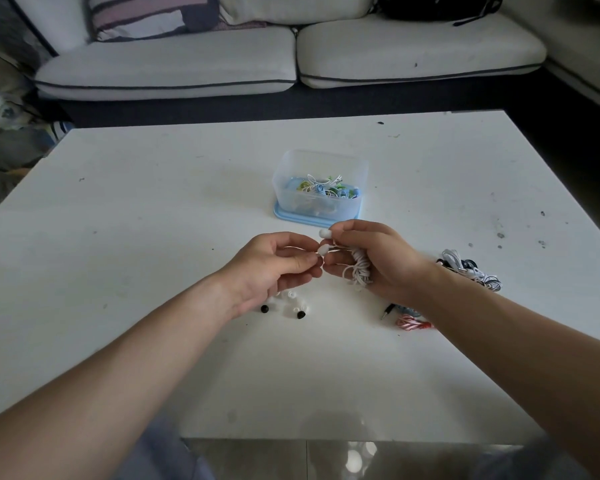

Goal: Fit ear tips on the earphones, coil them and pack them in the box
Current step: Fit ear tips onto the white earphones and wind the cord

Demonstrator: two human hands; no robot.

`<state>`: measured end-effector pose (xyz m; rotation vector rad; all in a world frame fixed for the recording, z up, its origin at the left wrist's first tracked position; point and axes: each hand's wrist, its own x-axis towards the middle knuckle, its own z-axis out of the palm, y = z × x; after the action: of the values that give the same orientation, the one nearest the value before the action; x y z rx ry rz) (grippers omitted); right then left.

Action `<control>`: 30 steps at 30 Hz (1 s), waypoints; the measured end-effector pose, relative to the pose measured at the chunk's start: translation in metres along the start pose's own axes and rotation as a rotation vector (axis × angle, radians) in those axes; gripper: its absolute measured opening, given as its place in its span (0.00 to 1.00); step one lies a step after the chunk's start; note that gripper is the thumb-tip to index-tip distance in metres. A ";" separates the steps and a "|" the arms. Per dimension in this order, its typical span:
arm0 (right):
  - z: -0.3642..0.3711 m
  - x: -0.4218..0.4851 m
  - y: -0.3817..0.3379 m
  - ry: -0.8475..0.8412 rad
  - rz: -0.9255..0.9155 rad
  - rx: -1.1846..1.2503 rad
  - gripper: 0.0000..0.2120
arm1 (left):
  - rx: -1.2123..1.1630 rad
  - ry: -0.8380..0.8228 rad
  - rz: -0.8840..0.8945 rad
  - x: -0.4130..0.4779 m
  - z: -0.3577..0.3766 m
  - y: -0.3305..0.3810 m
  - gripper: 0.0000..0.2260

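Over the white table's [153,202] middle, the left hand [274,263] pinches 1 white earbud [323,250]; the right hand [378,261] grips the bunched white cable [359,268]. A tug could unravel it.

White table [153,202], scuffed; grey sofa [167,67] behind, striped cushion [142,15].

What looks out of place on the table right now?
Nothing looks spilled or damaged. The clear box stands on its blue lid, loose ear tips lie scattered on the table under the left hand, and dark specks dot the table's right side. More earphones lie tangled right of the right hand.
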<state>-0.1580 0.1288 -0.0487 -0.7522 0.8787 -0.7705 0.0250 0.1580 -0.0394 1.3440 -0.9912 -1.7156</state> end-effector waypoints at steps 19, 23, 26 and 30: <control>0.010 0.000 0.008 0.051 -0.005 -0.135 0.08 | -0.078 0.101 -0.006 0.002 0.008 -0.003 0.02; 0.008 0.000 0.009 0.061 0.014 -0.078 0.05 | -0.128 0.109 -0.028 0.004 0.006 -0.003 0.04; 0.006 0.000 0.009 0.053 -0.012 -0.158 0.07 | -0.133 0.113 -0.037 0.006 0.004 -0.002 0.04; 0.004 -0.001 0.008 0.029 -0.046 -0.264 0.02 | -0.085 0.128 -0.032 0.007 0.003 -0.004 0.02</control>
<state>-0.1529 0.1344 -0.0536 -0.9985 1.0047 -0.7146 0.0204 0.1541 -0.0450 1.4024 -0.8205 -1.6540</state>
